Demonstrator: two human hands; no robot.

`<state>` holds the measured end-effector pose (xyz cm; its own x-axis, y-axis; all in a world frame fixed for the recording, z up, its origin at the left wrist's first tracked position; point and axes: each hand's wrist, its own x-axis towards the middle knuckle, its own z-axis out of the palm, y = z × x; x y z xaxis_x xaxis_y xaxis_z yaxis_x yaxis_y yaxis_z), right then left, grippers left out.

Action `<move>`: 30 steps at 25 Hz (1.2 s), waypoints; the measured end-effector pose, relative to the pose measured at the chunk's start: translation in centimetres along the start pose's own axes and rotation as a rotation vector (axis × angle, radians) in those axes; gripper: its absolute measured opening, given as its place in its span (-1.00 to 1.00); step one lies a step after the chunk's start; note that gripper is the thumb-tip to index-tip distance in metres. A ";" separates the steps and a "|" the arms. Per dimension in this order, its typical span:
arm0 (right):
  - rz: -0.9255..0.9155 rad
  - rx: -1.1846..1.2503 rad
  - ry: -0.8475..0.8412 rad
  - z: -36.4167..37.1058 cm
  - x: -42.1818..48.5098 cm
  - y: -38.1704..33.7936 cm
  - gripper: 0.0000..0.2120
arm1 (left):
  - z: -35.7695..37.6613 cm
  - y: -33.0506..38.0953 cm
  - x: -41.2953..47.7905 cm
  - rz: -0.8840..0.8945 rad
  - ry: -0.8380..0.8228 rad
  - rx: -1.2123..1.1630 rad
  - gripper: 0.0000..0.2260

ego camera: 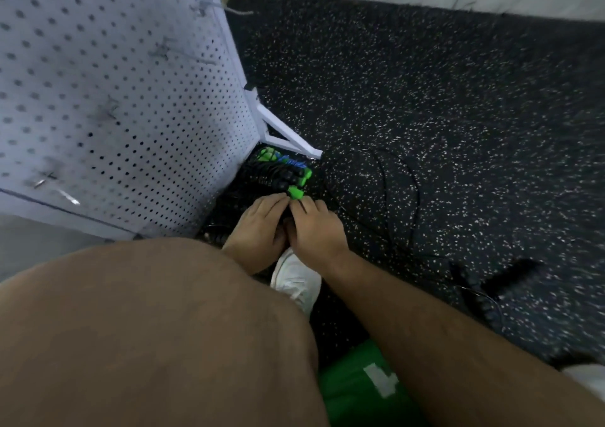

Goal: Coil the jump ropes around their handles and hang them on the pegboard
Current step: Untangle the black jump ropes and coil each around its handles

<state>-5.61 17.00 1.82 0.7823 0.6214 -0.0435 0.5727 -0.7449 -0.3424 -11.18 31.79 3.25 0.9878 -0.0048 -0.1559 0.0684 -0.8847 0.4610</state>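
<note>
Left grip [258, 227] and right grip [314, 230] meet low over the floor [425, 82], fingers [278, 201] laid over a black handle [295, 193] with a green tip. Blur hides whether either closes round it. At far left stands the pegboard [114, 82], its hooks [163, 50] bare. At its foot, just beyond the fingers, lies a pile of ropes [284, 168]. To the right, thin black cord [393, 177] loops loose. The cord is likely light and floppy and will tangle, so the stiff handle is the place to hold.
</note>
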 end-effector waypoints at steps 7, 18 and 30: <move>0.242 0.130 -0.272 -3.7 -4.5 12.8 -0.48 | 6.8 9.1 8.0 0.239 -0.261 0.080 -0.43; 0.535 0.158 -0.490 0.4 -12.4 24.0 -0.50 | 20.7 14.8 15.6 0.474 -0.630 0.469 -0.53; 0.534 0.195 -0.483 0.4 -13.1 22.6 -0.52 | 20.9 13.9 14.7 0.525 -0.677 0.778 -0.72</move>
<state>-3.02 -7.85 -5.68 0.7216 0.2583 -0.6423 0.0561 -0.9466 -0.3176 1.38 9.67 -10.88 0.5757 -0.4974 -0.6490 -0.6654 -0.7462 -0.0184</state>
